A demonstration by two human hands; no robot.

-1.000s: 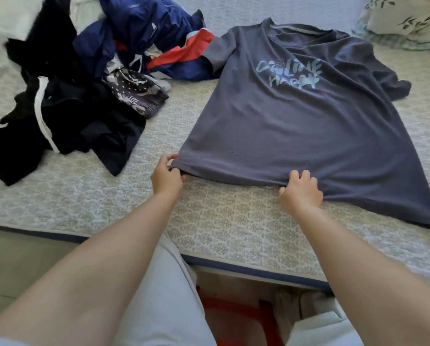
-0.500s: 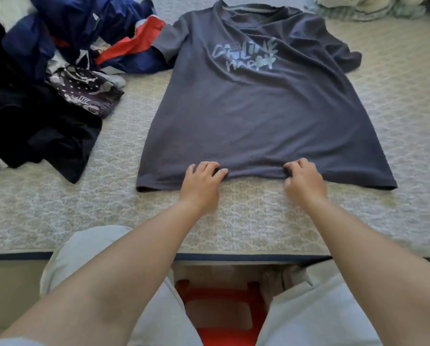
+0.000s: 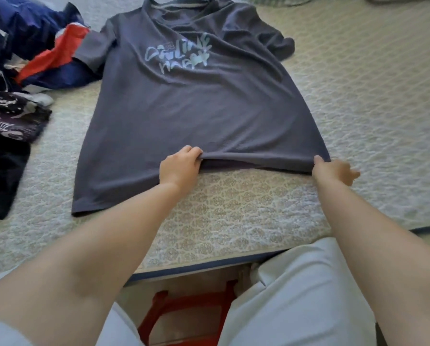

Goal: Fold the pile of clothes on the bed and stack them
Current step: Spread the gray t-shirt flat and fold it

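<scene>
A grey T-shirt (image 3: 196, 103) with pale lettering lies face up and spread on the bed (image 3: 358, 96), collar at the far end. The left hand (image 3: 180, 166) grips the near hem around its middle, fingers curled into a bunched fold of cloth. The right hand (image 3: 333, 169) pinches the hem's right corner, which is lifted slightly. The pile of clothes (image 3: 16, 78), navy, red and black, sits unfolded at the left, touching the shirt's sleeve.

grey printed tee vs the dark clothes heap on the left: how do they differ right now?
The grey printed T-shirt lies spread flat, front up; the heap of dark navy, red and black clothes lies crumpled. Left hand and right hand grip the T-shirt's hem; the heap is untouched. Both rest on the patterned bed cover.
</scene>
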